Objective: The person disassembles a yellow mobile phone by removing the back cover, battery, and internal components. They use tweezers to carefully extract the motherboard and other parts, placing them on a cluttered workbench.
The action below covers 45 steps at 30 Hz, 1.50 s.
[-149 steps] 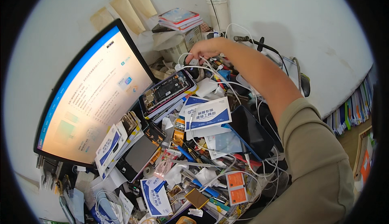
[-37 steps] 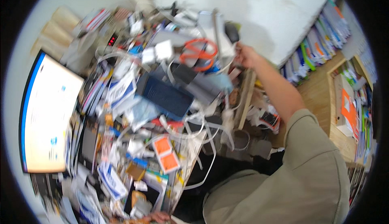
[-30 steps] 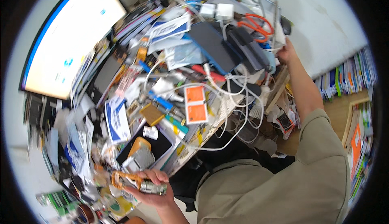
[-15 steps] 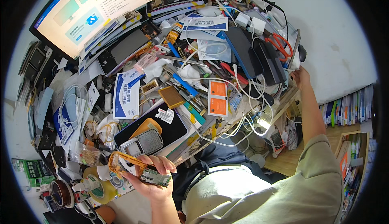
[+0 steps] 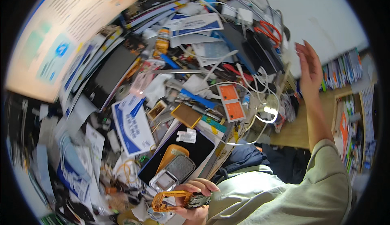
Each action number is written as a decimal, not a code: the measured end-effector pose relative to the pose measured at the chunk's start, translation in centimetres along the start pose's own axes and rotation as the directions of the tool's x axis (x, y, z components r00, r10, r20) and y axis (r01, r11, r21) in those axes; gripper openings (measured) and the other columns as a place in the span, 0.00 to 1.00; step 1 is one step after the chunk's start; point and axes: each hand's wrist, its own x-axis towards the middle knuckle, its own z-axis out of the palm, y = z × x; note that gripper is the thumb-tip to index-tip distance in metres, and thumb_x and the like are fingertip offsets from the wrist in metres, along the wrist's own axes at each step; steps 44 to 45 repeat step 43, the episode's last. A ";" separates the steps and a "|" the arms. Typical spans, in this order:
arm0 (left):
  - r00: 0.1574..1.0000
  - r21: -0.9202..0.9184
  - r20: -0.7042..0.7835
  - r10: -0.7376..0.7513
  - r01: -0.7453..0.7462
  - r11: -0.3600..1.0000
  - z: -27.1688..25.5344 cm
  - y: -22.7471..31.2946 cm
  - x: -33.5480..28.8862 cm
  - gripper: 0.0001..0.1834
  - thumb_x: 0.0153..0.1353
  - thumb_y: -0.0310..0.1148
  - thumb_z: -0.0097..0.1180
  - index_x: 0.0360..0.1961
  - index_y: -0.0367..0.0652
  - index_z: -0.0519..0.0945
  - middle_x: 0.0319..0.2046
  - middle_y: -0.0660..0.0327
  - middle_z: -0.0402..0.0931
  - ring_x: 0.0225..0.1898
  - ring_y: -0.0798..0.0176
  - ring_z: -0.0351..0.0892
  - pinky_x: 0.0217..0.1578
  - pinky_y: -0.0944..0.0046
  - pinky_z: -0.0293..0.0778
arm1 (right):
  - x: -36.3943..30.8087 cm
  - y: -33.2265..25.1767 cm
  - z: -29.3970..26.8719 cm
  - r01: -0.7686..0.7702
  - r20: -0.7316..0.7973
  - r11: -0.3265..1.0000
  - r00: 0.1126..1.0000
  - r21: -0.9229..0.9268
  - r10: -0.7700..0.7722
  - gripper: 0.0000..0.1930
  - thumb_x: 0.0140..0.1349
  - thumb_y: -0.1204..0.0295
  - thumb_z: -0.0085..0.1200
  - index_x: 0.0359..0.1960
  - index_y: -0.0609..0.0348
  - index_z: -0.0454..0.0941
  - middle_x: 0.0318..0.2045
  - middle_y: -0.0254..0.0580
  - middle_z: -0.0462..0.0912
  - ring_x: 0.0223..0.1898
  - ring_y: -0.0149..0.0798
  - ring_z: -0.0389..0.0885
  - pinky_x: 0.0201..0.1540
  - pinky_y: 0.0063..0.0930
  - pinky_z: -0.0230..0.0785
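At the lower edge my left hand [image 5: 194,213] is closed around an orange phone frame [image 5: 161,195] with a small green circuit board [image 5: 198,200] at its right end. Just beyond it, a grey phone housing [image 5: 180,169] and an orange-brown cover [image 5: 168,158] rest on a dark flat tablet-like device [image 5: 202,144] bearing a white label [image 5: 186,135]. At the right, my right hand [image 5: 309,64] is raised off the bench's side, its fingers apart and nothing in them. Motion blurs it slightly.
Phone parts, tools and white cables [image 5: 260,141] crowd the bench. A lit monitor [image 5: 61,34] stands at far left. A dark phone [image 5: 260,50] and red-orange cable loops [image 5: 270,32] lie near the right edge. Shelved books [image 5: 343,70] are at the right.
My right hand has come away from the bench's right edge. My left hand still holds the frame and board, now lower and further right in view. The whole view has turned.
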 end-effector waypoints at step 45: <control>0.677 -0.276 -0.121 -0.726 0.680 0.680 12.6 -24.8 1.7 0.43 0.65 0.75 0.37 0.46 0.43 0.82 0.46 0.55 0.80 0.57 0.48 0.78 0.65 0.50 0.70 | -27.1 2.5 -2.8 -0.644 0.417 0.613 0.764 0.458 0.492 0.51 0.47 0.75 0.78 0.74 0.59 0.63 0.54 0.53 0.81 0.50 0.47 0.83 0.50 0.37 0.75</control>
